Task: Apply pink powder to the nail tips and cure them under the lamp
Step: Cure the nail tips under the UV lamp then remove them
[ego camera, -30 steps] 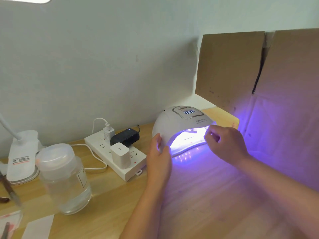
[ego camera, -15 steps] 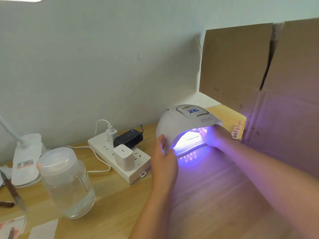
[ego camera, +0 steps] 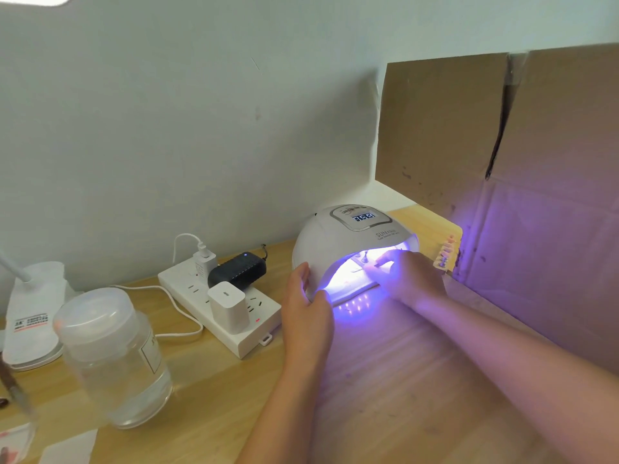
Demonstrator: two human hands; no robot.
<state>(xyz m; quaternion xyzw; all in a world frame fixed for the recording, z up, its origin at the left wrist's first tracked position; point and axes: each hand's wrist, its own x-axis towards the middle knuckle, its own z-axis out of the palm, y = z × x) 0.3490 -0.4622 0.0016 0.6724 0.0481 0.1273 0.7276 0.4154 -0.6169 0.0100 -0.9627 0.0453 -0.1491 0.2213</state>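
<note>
Since a second ago the right hand (ego camera: 410,277) has gone from the lamp's mouth to reaching inside it; a strip of nail tips (ego camera: 444,253) now shows on the worktop (ego camera: 385,380) just right of the lamp (ego camera: 348,242), where that hand had covered the spot; the left hand (ego camera: 306,304) has barely shifted.

Left hand lies against the lamp's left flank, fingers fairly straight, thumb at the lower lip of the opening; likely bracing the shell so it does not slide. Right hand is under the dome, fingers curled as if pinching something thin; glare hides what, so I cannot tell whether it holds anything. Some pale piece lies inside on the lit floor; too washed out to name.

Lamp is lit violet, display running; the strip outside sits near the cardboard (ego camera: 502,128), apart from the lamp; I judge the curing step under way, with that strip waiting or finished.

Left of the lamp: power strip (ego camera: 241,323) with chargers, clear jar (ego camera: 117,360), a brush (ego camera: 15,393) at the edge.
</note>
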